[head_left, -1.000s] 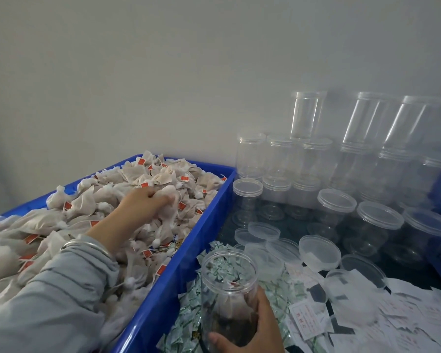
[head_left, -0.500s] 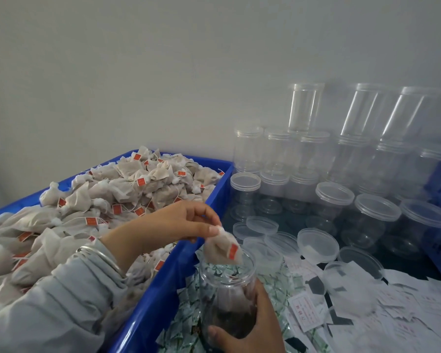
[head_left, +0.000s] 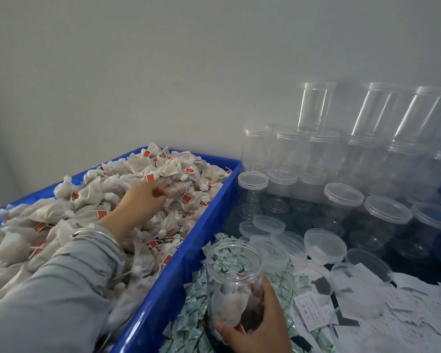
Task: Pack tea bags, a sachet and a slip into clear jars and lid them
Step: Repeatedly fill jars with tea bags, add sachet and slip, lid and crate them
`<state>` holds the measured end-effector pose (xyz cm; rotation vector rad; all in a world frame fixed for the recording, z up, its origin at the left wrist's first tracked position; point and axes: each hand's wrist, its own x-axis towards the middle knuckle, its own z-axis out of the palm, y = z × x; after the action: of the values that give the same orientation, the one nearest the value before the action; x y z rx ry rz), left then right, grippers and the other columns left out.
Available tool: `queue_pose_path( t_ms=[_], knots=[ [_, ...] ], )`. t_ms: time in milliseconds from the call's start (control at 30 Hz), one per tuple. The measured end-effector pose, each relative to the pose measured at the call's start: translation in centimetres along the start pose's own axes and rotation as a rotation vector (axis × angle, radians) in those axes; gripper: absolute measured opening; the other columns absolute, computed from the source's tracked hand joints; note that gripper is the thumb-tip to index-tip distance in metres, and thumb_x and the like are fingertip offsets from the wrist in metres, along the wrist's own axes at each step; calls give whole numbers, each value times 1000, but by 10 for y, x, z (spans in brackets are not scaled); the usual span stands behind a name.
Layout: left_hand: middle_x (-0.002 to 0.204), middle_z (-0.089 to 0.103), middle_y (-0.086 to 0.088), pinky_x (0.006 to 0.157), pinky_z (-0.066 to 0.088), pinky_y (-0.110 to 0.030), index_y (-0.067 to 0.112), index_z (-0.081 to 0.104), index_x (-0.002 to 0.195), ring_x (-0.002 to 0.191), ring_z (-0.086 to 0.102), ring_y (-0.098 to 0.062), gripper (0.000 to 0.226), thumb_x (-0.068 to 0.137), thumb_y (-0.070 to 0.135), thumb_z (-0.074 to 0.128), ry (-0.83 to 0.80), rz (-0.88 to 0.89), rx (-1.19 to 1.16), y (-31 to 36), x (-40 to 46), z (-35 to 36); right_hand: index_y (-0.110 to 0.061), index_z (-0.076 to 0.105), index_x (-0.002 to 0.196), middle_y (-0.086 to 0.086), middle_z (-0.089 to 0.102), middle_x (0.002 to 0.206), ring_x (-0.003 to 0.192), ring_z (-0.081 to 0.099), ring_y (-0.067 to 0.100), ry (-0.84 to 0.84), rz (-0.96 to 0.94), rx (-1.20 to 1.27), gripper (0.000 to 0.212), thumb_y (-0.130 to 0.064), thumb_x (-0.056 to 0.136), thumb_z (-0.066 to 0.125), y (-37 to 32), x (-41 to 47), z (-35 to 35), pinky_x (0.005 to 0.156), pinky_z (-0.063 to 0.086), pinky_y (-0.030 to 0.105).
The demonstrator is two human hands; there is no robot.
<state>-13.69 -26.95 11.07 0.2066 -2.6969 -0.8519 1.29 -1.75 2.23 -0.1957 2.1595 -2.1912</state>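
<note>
Now the left hand (head_left: 140, 200) is back over the heap of tea bags (head_left: 178, 174) in the blue crate (head_left: 189, 253), fingers curled down among them; whether they pinch one yet I cannot tell. Half a second ago it held a bag over the jar (head_left: 233, 278); that bag now lies inside, so the filling goes on, one bag at a time. The right hand (head_left: 260, 324) grips the jar low, fingers wrapped round its base. The jar is clear, lidless, upright over the pile of green sachets (head_left: 189, 324), with pale bags in its bottom.
</note>
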Motion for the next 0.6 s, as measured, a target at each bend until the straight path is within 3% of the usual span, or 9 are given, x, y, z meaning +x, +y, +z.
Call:
queue_pose_path(
  t_ms=[33, 100, 200, 267, 400, 600],
  knots=[
    [87, 64, 6, 56, 43, -18, 19, 66, 98, 74, 62, -11, 12, 91, 16, 57, -49, 12, 63, -5, 1, 6, -15, 30, 144, 1, 52, 135, 126, 50, 18, 13, 8, -80, 101, 2, 61, 85, 5, 4, 2, 107, 39, 40],
    [100, 64, 5, 62, 48, -19, 19, 63, 108, 82, 64, -14, 18, 92, 14, 55, -174, 43, 153, -13, -1, 20, -25, 29, 145, -9, 54, 133, 123, 51, 11, 30, -8, -128, 117, -11, 48, 93, 15, 2, 2, 105, 42, 40],
    [131, 50, 0, 92, 41, -25, 18, 55, 124, 115, 52, -17, 31, 93, 19, 55, -331, 199, 399, -20, 0, 40, -34, 28, 145, -14, 53, 133, 122, 52, 7, 31, -13, -126, 123, -33, 41, 95, 21, 3, 3, 102, 45, 40],
    [140, 40, -4, 101, 37, -29, 17, 52, 129, 124, 45, -20, 33, 96, 19, 49, -395, 249, 523, -24, 1, 49, -35, 29, 144, -13, 53, 134, 123, 52, 9, 35, -9, -124, 122, -35, 40, 94, 25, 6, 3, 101, 46, 42],
    [126, 54, -7, 92, 45, -29, 18, 59, 120, 109, 57, -22, 32, 91, 8, 48, -488, 218, 715, -28, -1, 59, -36, 32, 142, -16, 56, 129, 118, 55, 4, 27, -38, -155, 120, -39, 39, 92, 26, 6, 1, 97, 49, 37],
    [114, 60, -9, 92, 46, -30, 10, 63, 107, 106, 58, -24, 28, 89, 1, 44, -467, 208, 719, -28, 0, 59, -39, 33, 139, -20, 58, 125, 113, 58, 1, 27, -49, -152, 119, -43, 36, 92, 26, 6, 1, 95, 51, 34]
  ],
)
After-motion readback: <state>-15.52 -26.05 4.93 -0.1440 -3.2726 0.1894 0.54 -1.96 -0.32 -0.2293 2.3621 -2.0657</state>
